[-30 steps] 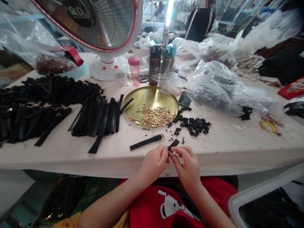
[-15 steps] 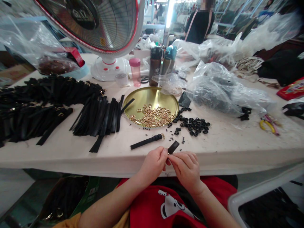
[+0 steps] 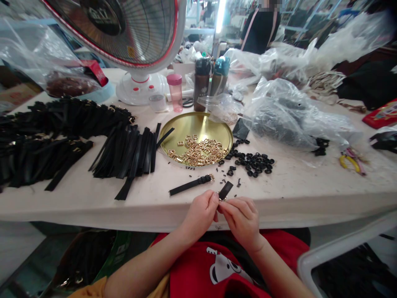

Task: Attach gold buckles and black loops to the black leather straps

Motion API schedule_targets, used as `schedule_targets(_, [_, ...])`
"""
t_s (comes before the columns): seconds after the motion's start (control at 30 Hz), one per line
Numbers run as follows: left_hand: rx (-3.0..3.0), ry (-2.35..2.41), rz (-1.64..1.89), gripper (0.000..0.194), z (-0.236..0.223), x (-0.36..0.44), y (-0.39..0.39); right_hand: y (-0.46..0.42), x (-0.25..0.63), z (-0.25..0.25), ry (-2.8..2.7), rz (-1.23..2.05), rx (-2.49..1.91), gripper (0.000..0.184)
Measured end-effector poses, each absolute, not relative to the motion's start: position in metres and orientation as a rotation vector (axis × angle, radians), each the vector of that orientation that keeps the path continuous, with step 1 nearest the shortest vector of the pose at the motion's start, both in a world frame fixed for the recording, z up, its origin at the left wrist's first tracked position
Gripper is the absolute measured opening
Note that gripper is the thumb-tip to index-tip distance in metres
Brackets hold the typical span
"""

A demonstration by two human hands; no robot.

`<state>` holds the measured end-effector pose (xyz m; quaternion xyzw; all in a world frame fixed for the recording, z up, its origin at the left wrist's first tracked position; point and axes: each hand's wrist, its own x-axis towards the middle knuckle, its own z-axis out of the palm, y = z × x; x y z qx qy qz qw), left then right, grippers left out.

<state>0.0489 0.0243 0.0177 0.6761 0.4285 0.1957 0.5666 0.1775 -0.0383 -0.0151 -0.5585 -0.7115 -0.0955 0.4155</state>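
Near the table's front edge, my left hand (image 3: 203, 209) and my right hand (image 3: 243, 217) meet with fingertips pinched on one black strap (image 3: 226, 189). The strap's flat end sticks up away from me, and a bit of gold buckle (image 3: 222, 199) shows between the fingers. The rest of the strap is hidden by my hands. Just left of them lies a buckled black strap (image 3: 190, 185) with loops on it. Behind it, a round gold tray (image 3: 173, 124) holds a heap of gold buckles (image 3: 201, 151). Black strap loops (image 3: 256, 163) are strewn to the tray's right.
Bundles of black straps (image 3: 124, 153) cover the table's left side. A large fan (image 3: 136, 37), a pink bottle (image 3: 175, 93) and dark bottles (image 3: 202, 85) stand behind. Plastic bags (image 3: 285, 111) and yellow-handled pliers (image 3: 350, 163) lie right. A white bin (image 3: 305, 265) stands low right.
Both hands keep nearly the same pinch on the strap. The whole view has shifted very slightly, with little else changed.
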Motion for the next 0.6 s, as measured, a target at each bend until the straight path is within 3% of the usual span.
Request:
schedule_targets(0.3, [1.562, 0.994, 0.457, 0.034, 0.015, 0.049, 0.029, -0.035, 0.187, -0.020, -1.943, -0.304, -1.402, 0.022])
schedule_targets(0.6, [1.474, 0.956, 0.476, 0.033, 0.016, 0.053, 0.026, -0.032, 0.185, -0.015, -1.881, -0.251, -1.456, 0.013])
